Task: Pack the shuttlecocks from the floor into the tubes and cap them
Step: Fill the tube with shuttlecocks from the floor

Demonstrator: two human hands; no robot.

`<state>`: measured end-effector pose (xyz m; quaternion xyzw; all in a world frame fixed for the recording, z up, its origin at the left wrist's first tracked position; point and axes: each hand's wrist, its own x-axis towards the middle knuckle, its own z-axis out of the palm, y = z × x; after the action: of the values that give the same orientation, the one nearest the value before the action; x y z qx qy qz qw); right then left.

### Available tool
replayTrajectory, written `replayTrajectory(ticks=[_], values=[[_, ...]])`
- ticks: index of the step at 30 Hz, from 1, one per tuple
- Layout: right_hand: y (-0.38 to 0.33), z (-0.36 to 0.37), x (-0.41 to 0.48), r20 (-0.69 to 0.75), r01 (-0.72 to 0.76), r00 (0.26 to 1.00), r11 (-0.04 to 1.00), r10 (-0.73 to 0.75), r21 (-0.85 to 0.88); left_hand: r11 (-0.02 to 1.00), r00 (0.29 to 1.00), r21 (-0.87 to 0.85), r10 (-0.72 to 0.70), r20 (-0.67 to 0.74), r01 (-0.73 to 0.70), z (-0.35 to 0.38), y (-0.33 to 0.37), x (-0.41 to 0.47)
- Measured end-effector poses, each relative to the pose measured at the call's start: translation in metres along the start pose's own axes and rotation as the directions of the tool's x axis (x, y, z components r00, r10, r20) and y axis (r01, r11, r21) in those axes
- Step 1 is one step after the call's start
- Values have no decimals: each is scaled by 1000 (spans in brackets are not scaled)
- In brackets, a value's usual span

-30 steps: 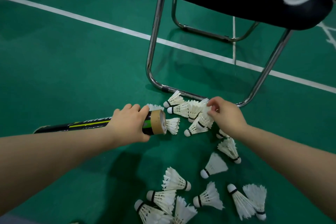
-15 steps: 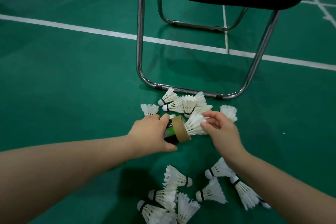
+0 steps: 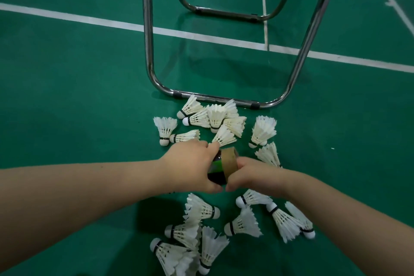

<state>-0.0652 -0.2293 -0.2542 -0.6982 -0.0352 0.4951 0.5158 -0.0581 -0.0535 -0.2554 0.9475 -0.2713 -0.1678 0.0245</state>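
The left hand [image 3: 192, 166] is gripping the tube [image 3: 220, 168] near its brown-rimmed mouth, bracing it low over the floor [image 3: 67, 96], while the right hand [image 3: 251, 175] is closing over that mouth, probably seating a shuttlecock, with loose shuttlecocks [image 3: 201, 210] lying all around.

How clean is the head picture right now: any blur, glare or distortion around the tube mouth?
Head view: sharp, evenly lit. Tube mouth hidden by the right hand; left hand grips it. Soft shadow under the arms, mild glare on the chair frame, and court lines bow from the wide-angle lens.
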Motion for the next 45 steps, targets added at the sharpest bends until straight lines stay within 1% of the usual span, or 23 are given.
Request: replayTrajectory(ticks=[2,4,7,9,10,11,12,13,14,16,18,22,24,25,27,29,31,33,35,37,39,42,45], values=[[3,2,-1,118,-36,992,999,33,25,998,999,30,49,8,-49,2,8,1],[7,5,-1,113,-9,994,998,2,62,998,999,45,47,20,-48,3,11,4],[14,-1,5,-185,83,982,972,-42,219,999,999,28,-21,29,21,-3,12,15],[18,-13,2,-409,194,911,924,-46,328,998,997,1,-64,37,64,-5,12,25],[19,-21,-3,-514,245,855,930,-73,274,997,996,-3,-81,36,81,-4,11,29],[24,-29,-8,-606,257,786,956,-120,144,995,995,-2,-96,34,97,-3,11,33],[32,-39,-12,-672,216,718,976,-182,-33,994,993,3,-109,34,109,-1,11,36],[42,-50,-15,-696,99,672,962,-253,-254,993,993,7,-116,39,116,2,12,39],[53,-59,-16,-675,-76,673,879,-303,-471,993,992,11,-116,48,115,5,14,41],[76,-75,-15,-573,-330,764,584,-297,-742,994,992,20,-105,70,104,10,19,44],[92,-86,-14,-516,-391,821,419,-245,-820,995,991,27,-97,89,95,14,24,47],[111,-95,-11,-505,-426,811,293,-296,-856,994,987,50,-106,121,101,17,33,50],[118,-93,-10,-516,-447,800,272,-305,-852,992,985,50,-118,129,112,18,33,50],[120,-92,-10,-531,-447,790,305,-307,-841,992,984,45,-121,132,116,19,33,50],[121,-91,-14,-606,-409,736,516,-301,-753,992,983,41,-121,136,117,22,33,51],[116,-89,-21,-702,-290,665,778,-254,-557,992,983,41,-120,140,116,24,32,51],[107,-86,-27,-778,-108,599,943,-189,-313,992,983,43,-121,139,116,25,32,53],[96,-81,-31,-825,97,553,993,-114,-73,991,982,45,-128,137,123,25,32,55],[85,-75,-31,-837,221,543,973,-70,62,991,982,43,-132,134,127,24,33,58],[75,-65,-29,-804,245,592,962,-51,120,992,984,35,-126,127,122,23,35,59],[70,-55,-26,-728,221,684,965,-52,139,993,986,22,-117,121,115,22,38,59],[64,-43,-23,-562,222,824,952,-67,211,993,987,23,-115,109,113,18,41,59],[62,-45,-22,-377,171,924,950,-64,259,993,987,26,-117,113,115,18,42,58]])
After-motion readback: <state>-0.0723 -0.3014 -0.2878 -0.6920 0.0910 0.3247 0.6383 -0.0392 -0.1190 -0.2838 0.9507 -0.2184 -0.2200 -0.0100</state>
